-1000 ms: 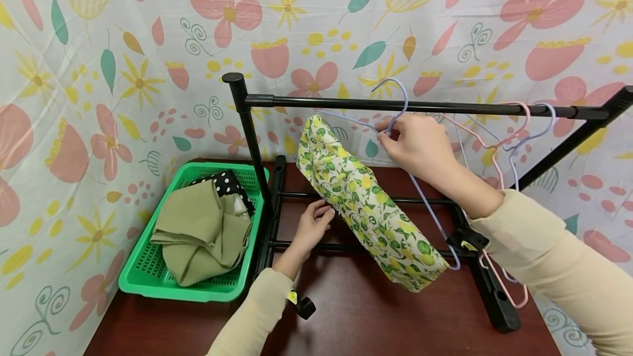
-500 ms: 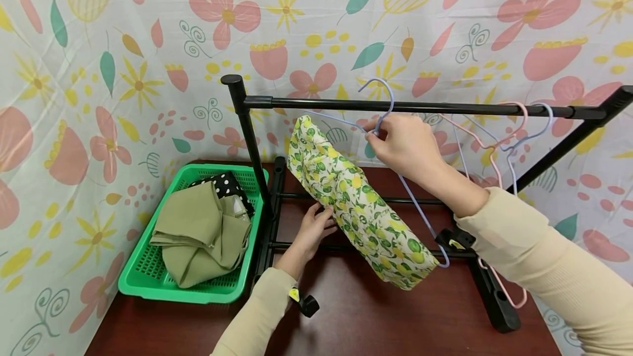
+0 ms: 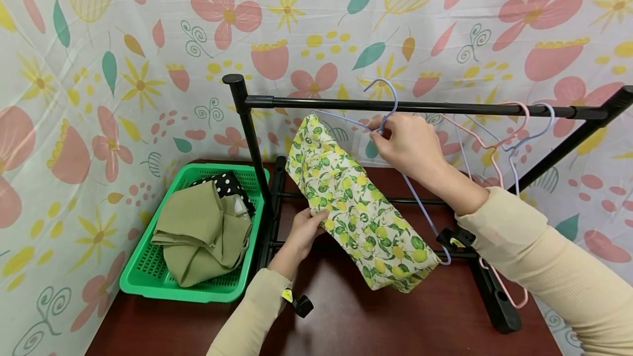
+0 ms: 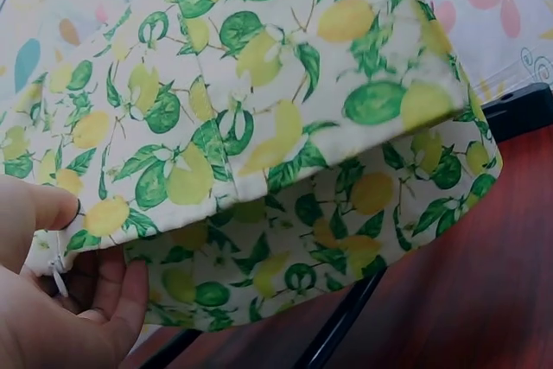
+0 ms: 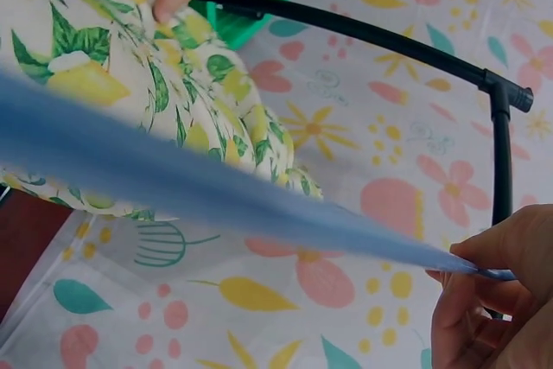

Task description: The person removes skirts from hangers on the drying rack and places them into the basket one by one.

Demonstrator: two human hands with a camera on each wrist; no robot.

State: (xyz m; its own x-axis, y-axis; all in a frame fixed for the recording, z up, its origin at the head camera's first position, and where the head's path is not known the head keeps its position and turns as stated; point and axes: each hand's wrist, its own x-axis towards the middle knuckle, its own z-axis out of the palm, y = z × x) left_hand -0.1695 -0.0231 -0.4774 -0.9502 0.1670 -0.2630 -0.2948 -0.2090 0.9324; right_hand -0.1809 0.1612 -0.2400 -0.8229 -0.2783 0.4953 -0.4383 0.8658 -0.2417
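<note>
My right hand (image 3: 412,144) pinches a light blue hanger (image 3: 388,92) just below its hook, and the hook overlaps the rack's black top bar (image 3: 316,104) in the head view. A white cloth (image 3: 363,210) printed with lemons and green leaves hangs slanted over the hanger's lower part. My left hand (image 3: 301,235) pinches the cloth's lower left edge between thumb and fingers. In the left wrist view, the thumb (image 4: 39,213) lies on the outer layer while the fingers are behind that edge, and a second layer shows beneath. The right wrist view shows the hanger wire (image 5: 371,235) blurred up close.
A green basket (image 3: 131,276) at the left holds folded olive cloth (image 3: 193,224) and a black polka-dot cloth (image 3: 232,188). On the rack's right end hang a pink hanger (image 3: 525,120) and another blue hanger (image 3: 551,120). The rack's black foot (image 3: 497,301) stands on the dark red table (image 3: 395,328).
The hanger and cloth have shifted slightly left overall. My left hand, earlier with looser fingers at the cloth's edge, now pinches it, and the cloth's lower part is spread wider.
</note>
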